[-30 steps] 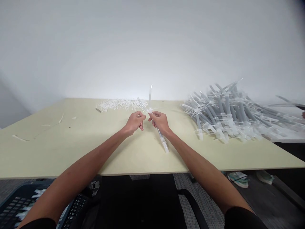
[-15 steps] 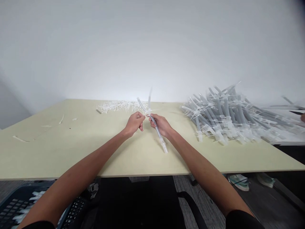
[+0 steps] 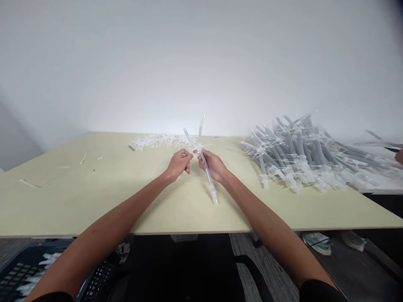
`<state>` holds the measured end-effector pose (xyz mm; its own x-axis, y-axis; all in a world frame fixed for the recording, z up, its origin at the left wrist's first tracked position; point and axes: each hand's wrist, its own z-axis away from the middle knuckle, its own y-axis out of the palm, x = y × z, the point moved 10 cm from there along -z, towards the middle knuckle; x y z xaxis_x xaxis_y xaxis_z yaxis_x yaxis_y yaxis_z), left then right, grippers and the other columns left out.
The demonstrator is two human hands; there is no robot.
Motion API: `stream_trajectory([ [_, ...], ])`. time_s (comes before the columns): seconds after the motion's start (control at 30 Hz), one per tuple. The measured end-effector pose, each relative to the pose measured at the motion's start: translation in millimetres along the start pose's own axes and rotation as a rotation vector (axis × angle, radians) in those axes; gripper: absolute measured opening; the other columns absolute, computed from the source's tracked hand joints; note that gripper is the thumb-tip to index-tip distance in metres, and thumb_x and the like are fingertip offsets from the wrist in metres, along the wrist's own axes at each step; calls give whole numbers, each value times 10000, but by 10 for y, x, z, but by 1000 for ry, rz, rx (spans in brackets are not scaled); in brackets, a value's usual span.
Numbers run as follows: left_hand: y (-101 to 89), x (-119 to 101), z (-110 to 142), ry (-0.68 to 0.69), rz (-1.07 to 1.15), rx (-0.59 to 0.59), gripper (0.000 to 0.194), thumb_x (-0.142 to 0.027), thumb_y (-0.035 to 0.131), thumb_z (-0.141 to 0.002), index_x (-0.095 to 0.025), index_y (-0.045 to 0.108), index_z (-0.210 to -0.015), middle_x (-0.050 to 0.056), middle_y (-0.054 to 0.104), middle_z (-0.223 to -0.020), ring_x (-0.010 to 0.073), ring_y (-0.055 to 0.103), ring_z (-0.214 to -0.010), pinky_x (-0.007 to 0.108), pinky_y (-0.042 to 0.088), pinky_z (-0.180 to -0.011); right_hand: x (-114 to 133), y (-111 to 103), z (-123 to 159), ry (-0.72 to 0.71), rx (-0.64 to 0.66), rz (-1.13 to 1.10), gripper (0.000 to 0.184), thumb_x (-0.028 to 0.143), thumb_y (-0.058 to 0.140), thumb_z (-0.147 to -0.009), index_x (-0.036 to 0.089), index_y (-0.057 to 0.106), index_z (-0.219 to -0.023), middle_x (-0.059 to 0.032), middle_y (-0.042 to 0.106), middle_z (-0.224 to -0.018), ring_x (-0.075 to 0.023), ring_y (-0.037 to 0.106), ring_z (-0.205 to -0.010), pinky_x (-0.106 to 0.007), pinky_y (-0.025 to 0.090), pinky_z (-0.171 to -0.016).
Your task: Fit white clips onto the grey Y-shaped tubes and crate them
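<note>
My right hand [image 3: 213,165] is closed round a clear grey plastic tube [image 3: 210,184] that slants down toward the table's near side. A white cable tie [image 3: 200,128] sits on the tube just above that hand, its tail sticking upward. My left hand [image 3: 178,163] is closed in a pinch at the tie's head, thumb and fingertips touching the tube right beside the right hand. Both hands hover just above the pale yellow table [image 3: 94,197], near its middle.
A big heap of tied grey tubes [image 3: 302,153] covers the table's right side. Loose white cable ties [image 3: 154,140] lie at the far edge; a few scraps [image 3: 28,183] lie left. A dark crate [image 3: 19,277] stands below left. Another person's hand [image 3: 399,157] shows at far right.
The tube's lower end has swung slightly left and nearer, and the tie's tail has tilted a little. Both hands have stayed together on the tube.
</note>
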<state>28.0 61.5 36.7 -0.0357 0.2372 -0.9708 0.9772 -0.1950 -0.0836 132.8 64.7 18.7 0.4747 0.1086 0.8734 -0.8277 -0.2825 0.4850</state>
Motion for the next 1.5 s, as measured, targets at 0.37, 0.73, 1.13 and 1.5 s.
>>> stream_trajectory([
  [0.37,-11,59,-17,-18,-4,15,91,-262,513,-781,-186,472,-753,-62,440,-453,91,438,-354,247,456,-429,-84,91,20,124,93,-262,150,232,529,-857,127,567,-958,24,476,-637,-29,347,-433,-105,320,-332],
  [0.73,32,92,-13,-27,11,34,86,-262,494,-788,-176,492,-791,-68,422,-462,92,438,-353,253,461,-420,-83,84,-5,100,105,-271,124,249,544,-860,147,543,-931,49,430,-583,-15,305,-396,-92,269,-312],
  [1.13,296,83,68,-40,39,185,377,-525,464,-827,-157,516,-759,-33,463,-486,110,480,-361,260,456,-410,-69,108,-14,-22,79,-15,323,451,575,-794,178,594,-967,31,481,-578,-60,393,-451,-180,317,-404],
  [1.5,394,89,89,-39,273,173,414,-534,529,-793,-138,587,-899,69,604,-818,141,587,-685,292,506,-627,-158,131,25,1,54,6,385,482,616,-750,207,607,-1020,-6,585,-712,-116,495,-577,-238,392,-496],
])
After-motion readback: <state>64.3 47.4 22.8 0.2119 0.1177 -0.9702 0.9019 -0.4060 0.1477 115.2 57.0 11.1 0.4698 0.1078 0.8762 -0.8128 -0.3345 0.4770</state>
